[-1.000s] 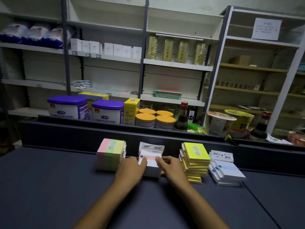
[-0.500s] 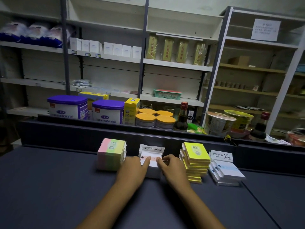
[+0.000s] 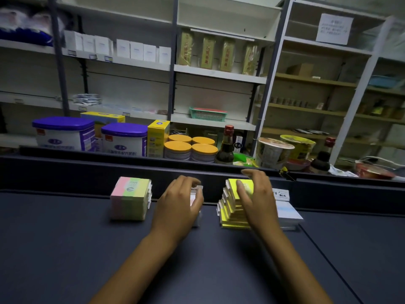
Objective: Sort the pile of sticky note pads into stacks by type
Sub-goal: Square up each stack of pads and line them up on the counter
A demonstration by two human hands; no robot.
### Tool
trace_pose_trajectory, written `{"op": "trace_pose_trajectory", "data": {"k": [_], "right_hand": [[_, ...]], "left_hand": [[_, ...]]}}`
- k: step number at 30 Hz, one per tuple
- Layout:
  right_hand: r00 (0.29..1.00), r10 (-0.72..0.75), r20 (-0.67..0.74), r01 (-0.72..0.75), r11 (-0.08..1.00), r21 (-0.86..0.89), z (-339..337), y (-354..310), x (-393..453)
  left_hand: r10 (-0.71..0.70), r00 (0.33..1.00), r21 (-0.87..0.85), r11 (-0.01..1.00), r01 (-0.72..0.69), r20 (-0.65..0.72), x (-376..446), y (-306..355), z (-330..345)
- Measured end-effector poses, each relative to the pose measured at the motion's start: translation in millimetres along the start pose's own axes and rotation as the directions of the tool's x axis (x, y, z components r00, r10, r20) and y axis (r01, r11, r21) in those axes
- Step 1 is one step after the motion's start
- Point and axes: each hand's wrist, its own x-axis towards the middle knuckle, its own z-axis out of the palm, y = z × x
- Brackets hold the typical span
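Observation:
Four stacks of sticky note pads stand in a row at the back of the dark counter. A pink, green and yellow striped stack (image 3: 129, 200) is at the left. My left hand (image 3: 177, 207) cups the white pad stack (image 3: 196, 194) beside it, fingers curled over its top, and hides most of it. My right hand (image 3: 256, 200) lies over the uneven yellow pad stack (image 3: 230, 208), thumb on the top pad and fingers spread and slightly blurred. A white and pale blue pad stack (image 3: 288, 212) sits at the right, partly behind that hand.
A raised dark ledge (image 3: 87, 170) runs just behind the stacks. Beyond it stand purple-lidded tins (image 3: 122, 139), orange-lidded jars (image 3: 190, 148), sauce bottles (image 3: 226, 145) and noodle cups (image 3: 274, 152), with shelving behind. The dark counter (image 3: 65, 249) stretches toward me.
My right hand left the white stack and moved right onto the yellow stack. My left hand stayed on the white stack and curled further over it.

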Motion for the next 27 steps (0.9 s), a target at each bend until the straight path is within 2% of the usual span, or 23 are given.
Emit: {"op": "trace_pose_trajectory", "data": {"k": [3, 5, 7, 11, 14, 16, 18, 23, 25, 27], "right_hand": [[0.978, 0.183, 0.097, -0.190, 0.979, 0.070, -17.2, 28.9, -1.1], [0.917, 0.332, 0.222, -0.368, 0.918, 0.146, -23.0, 44.1, 2.1], [0.838, 0.413, 0.356, -0.491, 0.856, 0.164, -26.3, 55.8, 6.9], [0.745, 0.396, 0.536, -0.553, 0.817, 0.165, -25.0, 66.5, 11.9], [0.706, 0.353, 0.614, -0.522, 0.845, 0.113, -20.8, 73.2, 15.1], [0.691, 0.351, 0.632, -0.514, 0.853, 0.088, -16.9, 75.4, 17.4], [0.687, 0.353, 0.635, -0.536, 0.837, 0.115, -13.3, 76.1, 18.2], [0.637, 0.387, 0.667, -0.677, 0.695, 0.242, -5.3, 77.5, 12.8], [0.659, 0.379, 0.650, -0.682, 0.666, 0.303, -3.7, 79.5, 8.7], [0.697, 0.339, 0.632, -0.666, 0.632, 0.395, -3.3, 80.0, 4.0]], "left_hand": [[-0.085, 0.992, -0.080, 0.992, 0.093, 0.097, 2.5, 17.7, 14.4], [-0.160, 0.968, -0.049, 0.984, 0.172, 0.193, 8.6, 32.8, 29.2], [-0.267, 0.923, 0.011, 0.962, 0.274, 0.276, 15.2, 48.5, 46.7], [-0.471, 0.812, 0.147, 0.882, 0.449, 0.344, 22.9, 64.4, 78.3], [-0.549, 0.746, 0.261, 0.835, 0.483, 0.376, 21.0, 63.8, 94.8], [-0.570, 0.718, 0.265, 0.821, 0.505, 0.398, 19.5, 58.4, 100.7], [-0.584, 0.699, 0.245, 0.811, 0.532, 0.412, 21.4, 52.7, 103.1], [-0.601, 0.658, 0.080, 0.763, 0.642, 0.454, 22.4, 48.5, 103.6], [-0.602, 0.646, -0.012, 0.727, 0.686, 0.470, 21.0, 50.3, 101.9], [-0.595, 0.664, -0.104, 0.704, 0.702, 0.453, 18.8, 52.6, 100.0]]}}
